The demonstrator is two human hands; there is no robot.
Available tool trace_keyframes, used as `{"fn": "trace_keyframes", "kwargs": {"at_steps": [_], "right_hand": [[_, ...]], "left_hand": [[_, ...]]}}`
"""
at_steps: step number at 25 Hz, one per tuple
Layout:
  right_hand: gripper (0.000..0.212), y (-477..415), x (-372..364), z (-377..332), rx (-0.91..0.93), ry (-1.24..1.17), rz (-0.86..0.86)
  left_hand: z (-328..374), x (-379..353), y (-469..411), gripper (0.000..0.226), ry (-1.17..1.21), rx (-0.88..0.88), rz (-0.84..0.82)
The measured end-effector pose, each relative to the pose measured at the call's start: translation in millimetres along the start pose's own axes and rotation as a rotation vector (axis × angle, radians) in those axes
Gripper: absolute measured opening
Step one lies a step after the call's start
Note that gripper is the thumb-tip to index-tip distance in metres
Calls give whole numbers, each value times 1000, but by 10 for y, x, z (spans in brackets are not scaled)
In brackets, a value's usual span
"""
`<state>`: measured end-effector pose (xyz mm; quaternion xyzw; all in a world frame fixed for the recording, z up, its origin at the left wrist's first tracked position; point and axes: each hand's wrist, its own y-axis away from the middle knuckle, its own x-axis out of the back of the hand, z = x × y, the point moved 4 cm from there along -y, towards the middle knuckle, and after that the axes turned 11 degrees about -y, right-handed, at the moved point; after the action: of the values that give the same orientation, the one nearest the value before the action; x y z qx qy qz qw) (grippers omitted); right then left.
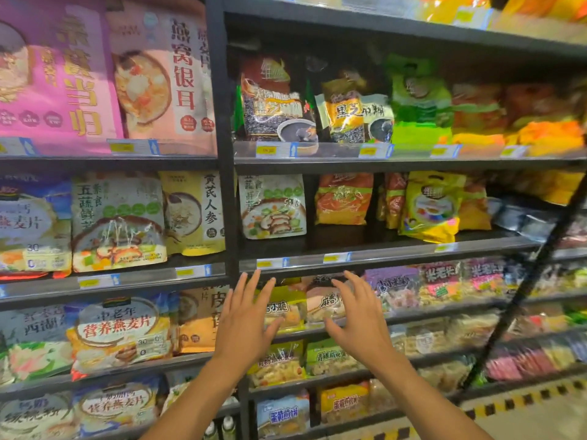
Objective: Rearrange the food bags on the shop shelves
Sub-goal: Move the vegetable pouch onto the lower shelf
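Hands, two: left hand (244, 322) and right hand (357, 319), fingers spread (holding nothing), before two glossy crinkly plastic snack bags (281, 308) under flat black metal shelf (349, 246).

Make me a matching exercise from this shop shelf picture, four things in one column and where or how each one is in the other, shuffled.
1. big pink bag
2. black sesame bag
3. bright yellow bag
4. left hand

A. on the right middle shelf
B. open, holding nothing
C. on the left upper shelf
D. on the right upper shelf

Pairs: 1-C, 2-D, 3-A, 4-B
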<state>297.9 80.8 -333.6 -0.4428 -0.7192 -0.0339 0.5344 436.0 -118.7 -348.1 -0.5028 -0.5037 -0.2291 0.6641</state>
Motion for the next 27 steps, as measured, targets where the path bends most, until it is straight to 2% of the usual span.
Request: {"fn": "trace_keyframes", "kwargs": {"at_steps": [5,10,18,23,25,27], "right_hand": [[76,-501,218,546,50,-22,23],[75,-923,247,903,48,-106,-27],[75,-1528,-48,1062,83,-269,-103],[76,-2102,-304,1073,81,-318,-159],[76,-2358,-451,1080,59,-357,-192],[76,-2619,-608,1102,4,-390,-237]], "left_hand": [[454,-143,-528,83,-28,49,5],[669,-268,-905,83,-1,138,-30],[531,-471,-1494,84,206,309,-55],[214,-709,-1959,85,331,427,-90],[26,-863,-2184,77,359,521,-153],[-162,-975,-2414,57,407,619,-186]]}}
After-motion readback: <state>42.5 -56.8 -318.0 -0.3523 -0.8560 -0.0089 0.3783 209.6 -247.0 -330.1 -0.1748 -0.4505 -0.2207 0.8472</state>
